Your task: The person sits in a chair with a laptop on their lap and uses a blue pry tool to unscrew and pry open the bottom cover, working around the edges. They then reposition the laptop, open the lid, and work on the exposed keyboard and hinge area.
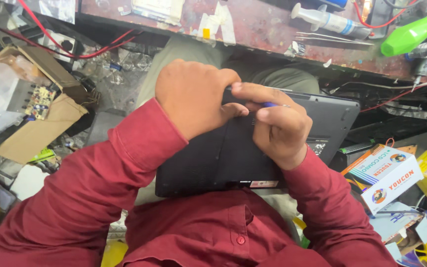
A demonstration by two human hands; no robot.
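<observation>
A black laptop [317, 121] lies bottom-up on my lap, tilted with its far edge toward the workbench. My left hand [193, 96] grips the laptop's far left edge, fingers curled over it. My right hand [277, 126] rests on the laptop's underside and pinches a thin tool with a blue handle [271, 105], its tip pointing right along the far edge. Both arms are in dark red sleeves. The spot under the tool tip is partly hidden by my fingers.
A worn reddish workbench edge [273, 29] runs across the top with a syringe [322, 19], tweezers [332, 38] and a green bottle [411, 33]. At the right sit small white and yellow boxes [389, 178]. At the left, a cardboard box [50, 118] holds circuit boards.
</observation>
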